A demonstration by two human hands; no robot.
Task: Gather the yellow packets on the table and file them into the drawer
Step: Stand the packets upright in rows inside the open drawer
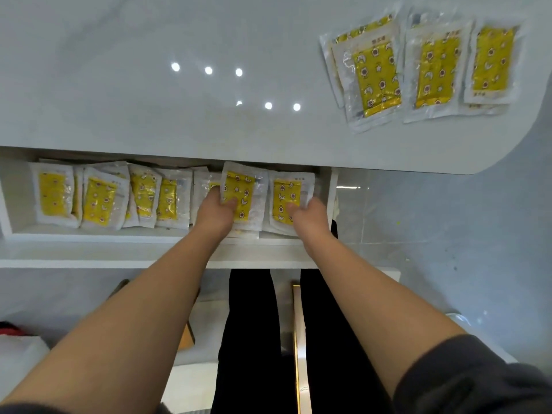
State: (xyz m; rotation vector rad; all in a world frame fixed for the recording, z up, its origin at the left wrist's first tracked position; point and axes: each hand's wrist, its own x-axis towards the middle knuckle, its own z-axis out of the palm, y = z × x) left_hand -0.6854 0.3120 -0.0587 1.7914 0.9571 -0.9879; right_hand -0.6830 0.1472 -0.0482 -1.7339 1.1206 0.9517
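Note:
The white drawer point(89, 234) stands pulled out below the table edge, with several yellow packets point(101, 200) filed upright in a row. My left hand point(216, 212) grips one yellow packet point(243, 189) by its lower left, holding it upright over the row. My right hand point(307, 215) holds the rightmost packet point(288, 192) at its lower edge, near the drawer's right wall. More yellow packets point(378, 76) lie flat in overlapping piles on the glossy white table point(149, 100) at the far right.
The table's rounded right corner point(493, 156) overhangs a blue-grey floor. My black-trousered legs point(254, 339) stand just below the drawer front point(119, 259). A gold-edged panel point(297, 339) and a white object point(21, 354) sit low near my legs.

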